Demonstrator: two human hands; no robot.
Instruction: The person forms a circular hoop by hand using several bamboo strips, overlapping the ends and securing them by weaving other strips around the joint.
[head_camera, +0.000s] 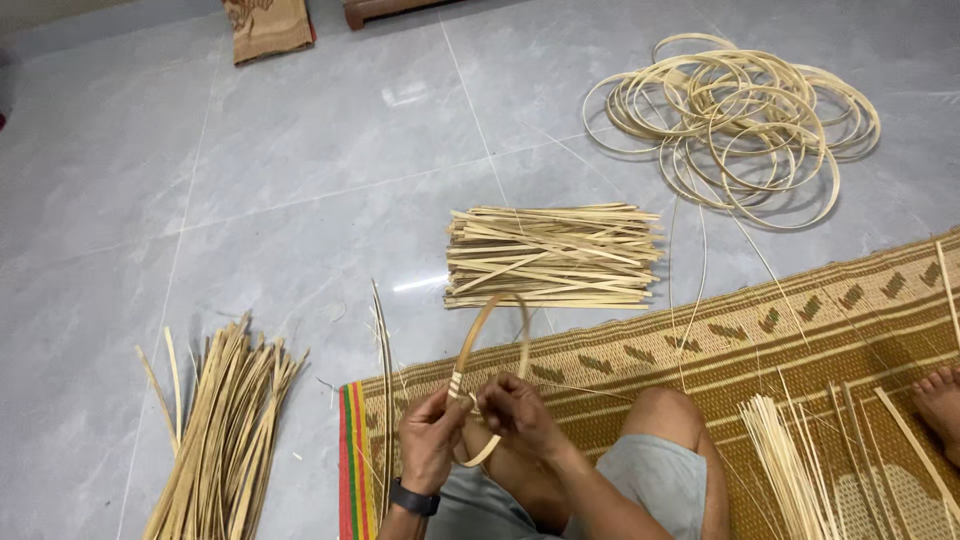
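Note:
I hold a bamboo hoop (478, 330) upright in front of my knees. My left hand (430, 437), with a black watch on the wrist, grips its lower left rim. My right hand (516, 412) pinches the rim beside it, at a spot wrapped with a thin binding strip. The hoop's lower arc curves below both hands. A stack of short flat bamboo strips (552, 256) lies on the floor just beyond the hoop.
A pile of finished hoops (738, 115) lies at the far right. Long bamboo strips (225, 435) fan out on the grey tile floor (250, 180) at the left. Thin splints (790, 465) rest on the woven mat (800, 320). A bare foot (940, 405) is at the right edge.

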